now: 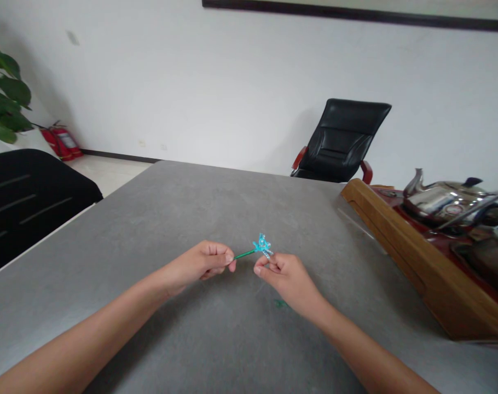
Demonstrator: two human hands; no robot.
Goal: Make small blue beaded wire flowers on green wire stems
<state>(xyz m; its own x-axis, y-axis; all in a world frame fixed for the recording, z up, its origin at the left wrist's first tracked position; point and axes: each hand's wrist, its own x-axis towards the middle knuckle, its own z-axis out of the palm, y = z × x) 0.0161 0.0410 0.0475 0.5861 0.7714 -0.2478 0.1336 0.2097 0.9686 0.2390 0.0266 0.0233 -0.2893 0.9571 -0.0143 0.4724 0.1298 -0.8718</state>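
Observation:
My left hand (214, 260) is closed, with thumb and finger pinching the green stem of a small craft flower (262, 243). The stem tilts up slightly to the right, and its head has shiny light-blue petals. My right hand (279, 268) is closed at the lower right of the flower head, its fingertips at a silvery-blue petal that sticks out downward. The flower is held above the grey table (183, 208). A small green piece (281, 303) lies on the table beside my right wrist, partly hidden by it.
On the right, a wooden tea tray (421, 273) carries a shiny metal kettle (446, 200) and other teaware. A black office chair (343, 142) stands beyond the table. To the left are a black chair back (35, 197), red fire extinguishers (64, 142) and a leafy plant (6, 90).

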